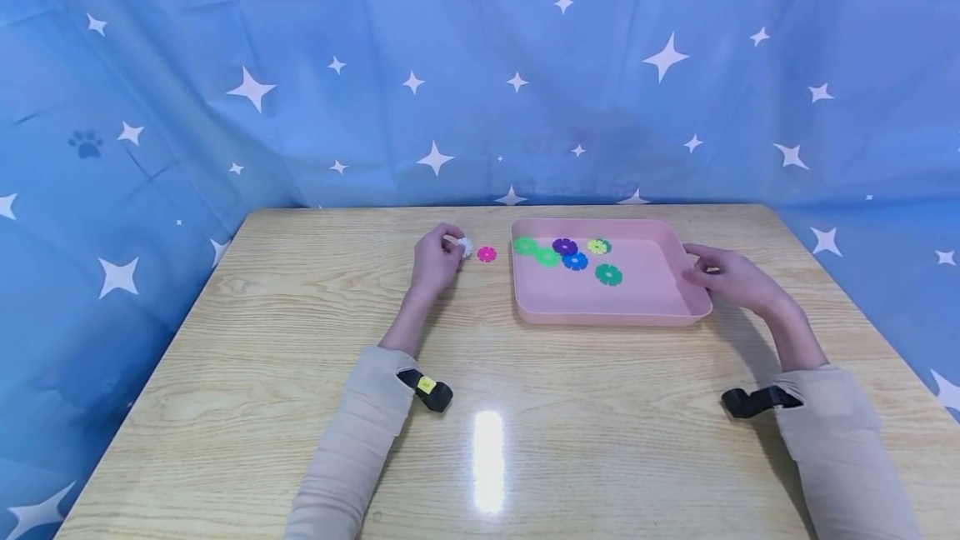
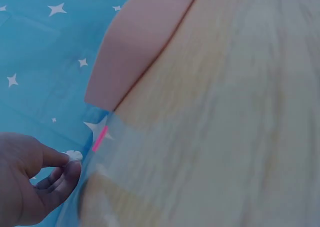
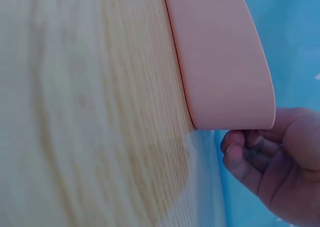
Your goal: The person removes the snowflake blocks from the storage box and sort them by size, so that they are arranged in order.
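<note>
My left hand [image 1: 437, 262] pinches a white snowflake disc [image 1: 466, 247] between thumb and fingertips; the left wrist view shows the disc's scalloped edge [image 2: 74, 155] sticking out past them. Just right of it, a pink snowflake disc [image 1: 487, 254] lies on the table. With curled fingers my right hand [image 1: 731, 276] holds the right side of a shallow pink tray [image 1: 600, 318]. In the right wrist view those fingers [image 3: 242, 159] are bent against the tray's outer wall [image 3: 225, 62]. Inside the tray lie several snowflake discs: light green [image 1: 548, 257], purple [image 1: 565, 247], blue [image 1: 575, 261], yellow [image 1: 597, 247] and dark green [image 1: 609, 275].
The wooden table [image 1: 300, 407] reaches back to a blue curtain [image 1: 360, 107] with white stars. A bright light reflection [image 1: 488, 461] shows on the tabletop in front. Black wrist cameras [image 1: 433, 392] are strapped over both beige sleeves [image 1: 345, 448].
</note>
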`<state>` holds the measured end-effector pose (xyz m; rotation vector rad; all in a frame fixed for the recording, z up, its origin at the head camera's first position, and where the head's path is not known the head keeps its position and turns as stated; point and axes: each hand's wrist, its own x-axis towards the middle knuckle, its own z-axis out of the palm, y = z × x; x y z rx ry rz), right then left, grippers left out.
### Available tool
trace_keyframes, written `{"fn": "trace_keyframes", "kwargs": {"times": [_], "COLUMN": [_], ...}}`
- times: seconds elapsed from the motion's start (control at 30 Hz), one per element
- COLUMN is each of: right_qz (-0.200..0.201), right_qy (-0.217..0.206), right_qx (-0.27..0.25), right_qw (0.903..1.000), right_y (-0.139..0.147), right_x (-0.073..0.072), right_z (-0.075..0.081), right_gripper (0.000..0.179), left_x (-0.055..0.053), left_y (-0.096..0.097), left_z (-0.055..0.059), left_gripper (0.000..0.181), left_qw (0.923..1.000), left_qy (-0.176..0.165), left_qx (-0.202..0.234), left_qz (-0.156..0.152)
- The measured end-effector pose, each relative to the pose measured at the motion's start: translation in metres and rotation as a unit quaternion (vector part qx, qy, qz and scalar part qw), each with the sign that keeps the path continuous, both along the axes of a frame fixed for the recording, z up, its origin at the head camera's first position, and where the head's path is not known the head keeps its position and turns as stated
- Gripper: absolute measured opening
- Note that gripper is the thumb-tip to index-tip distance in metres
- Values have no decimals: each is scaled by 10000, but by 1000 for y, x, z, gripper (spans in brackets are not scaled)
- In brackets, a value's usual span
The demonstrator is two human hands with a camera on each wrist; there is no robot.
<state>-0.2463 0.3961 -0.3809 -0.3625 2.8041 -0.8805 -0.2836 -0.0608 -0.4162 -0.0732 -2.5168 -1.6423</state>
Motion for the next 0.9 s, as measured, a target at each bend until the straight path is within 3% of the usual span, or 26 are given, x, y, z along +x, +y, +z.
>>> {"fn": "trace_keyframes", "kwargs": {"times": [0.17, 0.5, 0.9], "right_qz": [7, 72, 101], "right_qy": [36, 73, 54], "right_qx": [40, 29, 22], "right_qw": [10000, 9999, 9999], "right_y": [-1, -2, -3], "right_x": [2, 2, 4], "right_z": [2, 5, 6], "right_gripper": [58, 58, 59], "left_x": [-3, -5, -8], "left_y": [-1, 3, 6], "left_z": [-4, -2, -1], "left_gripper": [14, 16, 13], "left_qw": [9997, 9963, 9947], "left_qy": [-7, -271, -543], "left_qx": [-228, -773, -805], "left_qz": [21, 245, 332]}}
